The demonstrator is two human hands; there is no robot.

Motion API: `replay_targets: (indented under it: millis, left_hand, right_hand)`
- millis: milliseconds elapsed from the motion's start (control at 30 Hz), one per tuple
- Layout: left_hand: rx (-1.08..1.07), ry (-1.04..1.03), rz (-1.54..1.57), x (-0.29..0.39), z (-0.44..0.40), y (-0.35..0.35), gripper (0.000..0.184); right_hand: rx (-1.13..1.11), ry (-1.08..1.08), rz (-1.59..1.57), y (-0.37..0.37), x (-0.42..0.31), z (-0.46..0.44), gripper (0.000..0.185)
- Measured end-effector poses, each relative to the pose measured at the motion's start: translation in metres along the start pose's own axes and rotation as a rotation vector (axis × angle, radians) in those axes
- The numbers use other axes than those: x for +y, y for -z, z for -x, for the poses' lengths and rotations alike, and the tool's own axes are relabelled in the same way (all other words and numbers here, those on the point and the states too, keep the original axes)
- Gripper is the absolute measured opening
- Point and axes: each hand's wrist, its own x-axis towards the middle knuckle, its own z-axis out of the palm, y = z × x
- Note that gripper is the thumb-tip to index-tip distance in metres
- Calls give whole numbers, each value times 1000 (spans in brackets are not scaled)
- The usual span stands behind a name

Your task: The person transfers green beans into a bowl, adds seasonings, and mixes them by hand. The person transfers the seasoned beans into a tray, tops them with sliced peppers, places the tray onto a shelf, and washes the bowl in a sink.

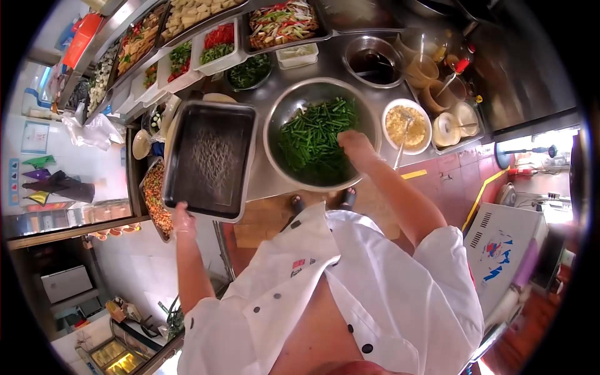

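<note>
A large steel mixing bowl (pixel 272 150) holds cut green stalks (pixel 317 132), perhaps garlic chives or green beans. My right hand (pixel 357 150) is over the bowl's right side, fingers bunched beside the stalks; what is between the fingertips is hidden. To the left sits a dark rectangular tray (pixel 187 134) with a pale rim and a thin patch of small pale pieces (pixel 214 159) on its bottom. My left hand (pixel 183 222) grips the tray's near left corner. It seems to wear a thin clear glove.
Containers of cut vegetables (pixel 217 47) line the back left. A bowl of dark liquid (pixel 374 60) and a white bowl of minced food with a spoon (pixel 406 127) stand right of the mixing bowl. A tray of diced vegetables (pixel 156 197) lies at left.
</note>
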Motion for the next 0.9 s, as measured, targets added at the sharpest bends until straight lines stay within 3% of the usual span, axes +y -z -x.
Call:
replay_targets:
  millis: [133, 267, 367, 400, 467, 500, 600, 667, 733, 767, 800, 867, 900]
  left_hand:
    - [1, 293, 336, -94, -72, 10, 24]
    - [-43, 375, 429, -64, -15, -35, 31]
    - [185, 395, 288, -56, 8, -58, 25]
    - [162, 402, 277, -64, 5, -59, 25]
    - [-332, 535, 234, -84, 0, -62, 25]
    - [-507, 493, 199, -79, 26, -76, 31]
    - [-687, 541, -19, -72, 90, -140, 29]
    - [-779, 521, -11, -81, 116, -181, 27]
    - [-859, 495, -8, -102, 122, -216, 26]
    - [-783, 414, -43, -129, 113, -233, 27]
    - [-703, 332, -77, -147, 110, -244, 28]
    - [-488, 256, -9, -131, 146, -257, 21]
    - [-451, 272, -6, -130, 153, -258, 17]
  right_hand:
    - [29, 44, 54, -40, 7, -4, 38]
    - [47, -58, 92, -44, -18, 23, 36]
    - [108, -113, 101, -17, -12, 48, 37]
    - [194, -126, 87, -3, -9, 58, 37]
    - [304, -82, 146, 36, 4, 72, 38]
    - [324, -93, 145, 56, 11, 80, 38]
    - [494, -62, 220, 112, 27, 103, 29]
    - [550, -141, 389, 143, 49, 99, 33]
    - [519, 156, 907, 169, 85, 89, 46]
    - [327, -8, 1097, 174, 76, 87, 61]
    - [218, 212, 1215, 185, 93, 80, 66]
    - [152, 362, 1516, 183, 107, 64, 71]
    - [95, 403, 1499, 185, 121, 49, 72]
